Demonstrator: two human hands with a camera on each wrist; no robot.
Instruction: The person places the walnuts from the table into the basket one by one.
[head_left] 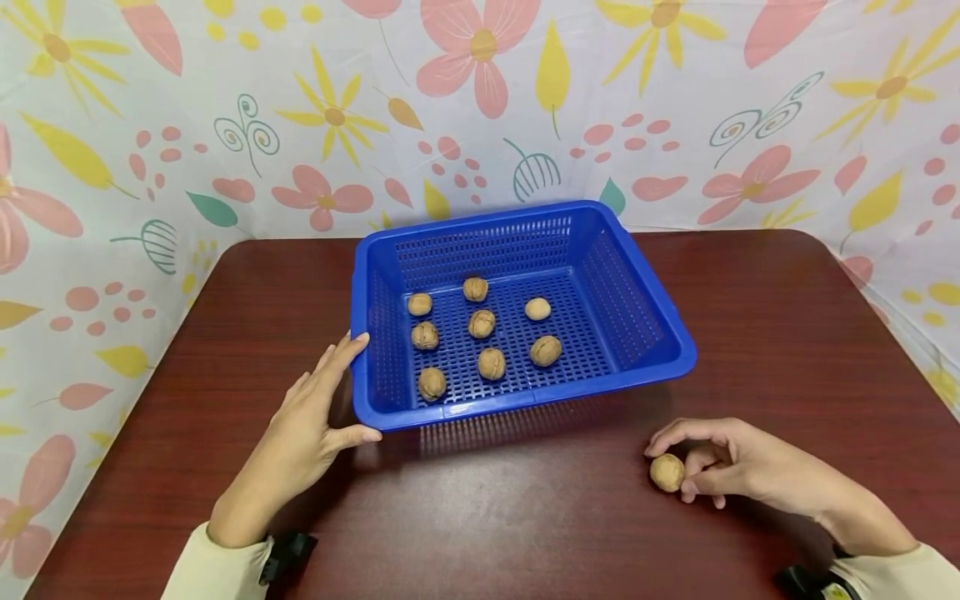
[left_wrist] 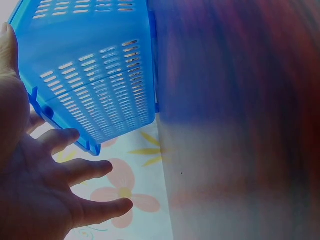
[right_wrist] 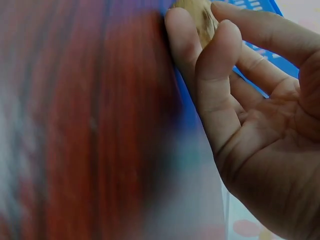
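Note:
A blue plastic basket [head_left: 525,404] with slotted walls and floor stands on the table, several walnuts [head_left: 482,323] spread over its bottom. Two of those, such as the pale one [head_left: 537,308], look smaller and smoother. My left hand [head_left: 303,425] touches the basket's front left corner, its thumb at the front rim and index finger along the left rim. The other fingers stretch out loosely beside the basket wall [left_wrist: 95,80]. To the right, in front of the basket, my right hand [head_left: 738,467] pinches a walnut [head_left: 666,472] between thumb and fingers, low over the table.
The dark red-brown wooden table [head_left: 495,517] reaches out on both sides of the basket. Behind it hangs a white cloth [head_left: 262,83] printed with flowers and leaves, close to the basket's back rim.

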